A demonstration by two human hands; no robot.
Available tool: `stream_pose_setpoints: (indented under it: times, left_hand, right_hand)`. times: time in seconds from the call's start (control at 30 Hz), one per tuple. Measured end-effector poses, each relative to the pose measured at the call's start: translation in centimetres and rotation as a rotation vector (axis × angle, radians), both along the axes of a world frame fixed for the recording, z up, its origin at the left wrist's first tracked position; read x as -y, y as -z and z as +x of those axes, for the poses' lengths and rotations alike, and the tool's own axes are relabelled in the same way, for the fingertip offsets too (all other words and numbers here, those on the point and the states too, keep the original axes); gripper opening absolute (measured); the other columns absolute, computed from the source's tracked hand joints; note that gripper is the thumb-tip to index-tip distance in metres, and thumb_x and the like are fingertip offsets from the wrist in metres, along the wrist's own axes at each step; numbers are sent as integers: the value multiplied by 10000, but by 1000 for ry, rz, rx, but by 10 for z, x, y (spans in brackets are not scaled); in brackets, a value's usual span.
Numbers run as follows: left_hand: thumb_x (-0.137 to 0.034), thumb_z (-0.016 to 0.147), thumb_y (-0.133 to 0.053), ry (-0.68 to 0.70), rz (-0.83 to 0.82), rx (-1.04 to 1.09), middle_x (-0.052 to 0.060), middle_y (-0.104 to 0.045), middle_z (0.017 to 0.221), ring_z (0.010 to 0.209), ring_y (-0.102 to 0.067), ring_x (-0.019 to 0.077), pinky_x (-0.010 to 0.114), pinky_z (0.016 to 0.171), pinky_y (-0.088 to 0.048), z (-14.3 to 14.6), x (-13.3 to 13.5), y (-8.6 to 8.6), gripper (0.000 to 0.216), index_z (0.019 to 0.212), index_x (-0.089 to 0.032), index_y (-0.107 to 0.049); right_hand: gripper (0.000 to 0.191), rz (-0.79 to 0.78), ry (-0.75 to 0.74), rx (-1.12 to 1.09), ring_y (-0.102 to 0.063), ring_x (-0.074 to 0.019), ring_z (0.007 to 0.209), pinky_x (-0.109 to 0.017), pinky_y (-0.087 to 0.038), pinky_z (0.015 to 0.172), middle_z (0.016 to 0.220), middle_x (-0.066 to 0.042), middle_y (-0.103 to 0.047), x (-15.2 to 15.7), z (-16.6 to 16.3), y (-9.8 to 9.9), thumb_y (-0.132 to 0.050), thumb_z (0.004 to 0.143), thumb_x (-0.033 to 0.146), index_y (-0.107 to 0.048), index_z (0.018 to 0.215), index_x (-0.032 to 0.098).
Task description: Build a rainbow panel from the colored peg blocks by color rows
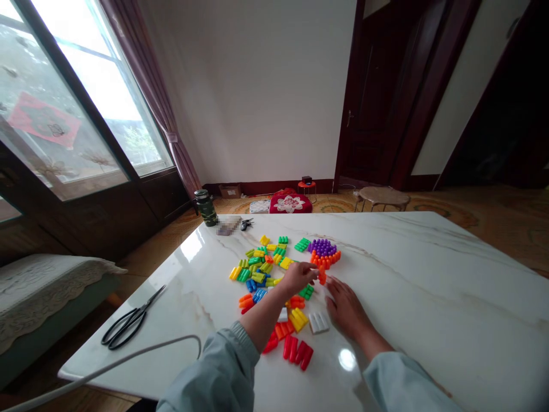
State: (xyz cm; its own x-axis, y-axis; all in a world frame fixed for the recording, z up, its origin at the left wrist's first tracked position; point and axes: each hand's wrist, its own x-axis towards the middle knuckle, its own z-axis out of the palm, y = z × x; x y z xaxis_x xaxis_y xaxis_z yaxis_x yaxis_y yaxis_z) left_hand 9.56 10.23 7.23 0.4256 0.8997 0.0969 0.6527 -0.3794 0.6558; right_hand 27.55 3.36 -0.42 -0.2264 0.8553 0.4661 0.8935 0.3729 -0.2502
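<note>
Several small plastic building blocks (261, 264) in yellow, green, blue, red and orange lie scattered on a white marble table (429, 274). An assembled cluster of purple and orange blocks (324, 252) sits just beyond my hands. My left hand (298, 277) pinches an orange block (321, 276) at the cluster's near edge. My right hand (346, 310) lies flat on the table beside it, fingers stretched toward the same block, next to a white block (318, 322). Red blocks (297, 350) lie nearest me.
Black scissors (129, 323) lie near the table's left edge, with a white cable (141, 352) in front. A camouflage bottle (206, 208) and keys (246, 224) stand at the far corner. A sofa (38, 297) is at left; stools and a red cushion (290, 202) sit on the floor beyond.
</note>
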Motion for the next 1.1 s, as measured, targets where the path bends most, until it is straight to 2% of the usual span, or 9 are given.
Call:
stream_pose_setpoints:
  times: [0.1, 0.2, 0.27, 0.5, 0.77, 0.83, 0.9, 1.03, 1.1]
  left_hand:
    - [-297, 892, -515, -46, 54, -58, 57, -724, 957, 867, -656, 162, 281, 805, -518, -23, -8, -6, 303, 1107, -178, -692]
    - [-139, 849, -498, -197, 125, -177, 102, -619, 1271, 1198, -524, 230, 390, 1039, -402, -59, -19, -9, 374, 1182, -199, -657]
    - [-72, 809, -495, -270, 137, -263, 115, -546, 1366, 1289, -440, 271, 444, 1080, -346, -79, -26, -8, 475, 1244, -214, -622]
    - [-158, 842, -518, -290, 95, -395, 113, -641, 1158, 1118, -573, 277, 375, 913, -453, -97, -38, 2, 316, 1092, -228, -698]
    - [-228, 926, -448, -391, 108, -155, 95, -702, 1061, 989, -661, 197, 299, 895, -484, -91, -41, -8, 357, 1252, -194, -591]
    - [-269, 943, -441, -388, 83, -75, 75, -715, 1011, 862, -687, 163, 287, 832, -520, -89, -37, -10, 412, 1344, -193, -496]
    - [-310, 959, -424, -402, 81, -2, 95, -677, 1146, 840, -691, 143, 281, 792, -543, -88, -26, -9, 497, 1440, -204, -355]
    - [-312, 962, -411, -470, 157, 100, 154, -411, 1476, 1176, -588, 191, 332, 945, -507, -99, 17, 2, 604, 1507, -221, -167]
    - [-319, 946, -433, -485, 246, 118, 141, -391, 1491, 1310, -476, 220, 390, 1080, -409, -111, 49, 13, 589, 1491, -226, -229]
  right_hand:
    - [431, 8, 7, 4, -538, -263, 1226, -444, -412, 1076, 1271, -154, -627, -2, 0, 2, -442, 850, 175, -623, 1237, 118]
    - [453, 9, -1, 7, -543, -258, 1218, -450, -411, 1075, 1285, -140, -624, -3, 0, 5, -433, 852, 167, -614, 1266, 140]
    - [463, 17, 7, 6, -539, -256, 1224, -449, -410, 1077, 1302, -138, -615, -4, 1, 7, -430, 851, 167, -611, 1276, 146]
    - [443, 5, 2, -9, -527, -256, 1235, -439, -412, 1084, 1310, -147, -607, -3, 3, 7, -435, 867, 188, -620, 1265, 129]
    - [434, -11, -11, -9, -526, -254, 1232, -438, -411, 1085, 1300, -150, -613, -3, 4, 5, -436, 869, 190, -622, 1255, 123]
    - [434, -10, -11, -8, -525, -254, 1234, -441, -407, 1089, 1304, -149, -611, -3, 3, 5, -436, 866, 187, -624, 1252, 123]
    - [433, -7, -10, -10, -524, -254, 1236, -440, -403, 1093, 1309, -153, -606, -3, 4, 6, -437, 867, 188, -622, 1251, 117]
    - [417, 5, -10, -16, -534, -251, 1222, -433, -407, 1090, 1287, -156, -616, -4, 4, 8, -438, 868, 189, -629, 1231, 113]
    - [408, 14, -17, -18, -541, -248, 1213, -426, -418, 1082, 1274, -151, -623, -4, 5, 8, -438, 868, 187, -633, 1220, 119]
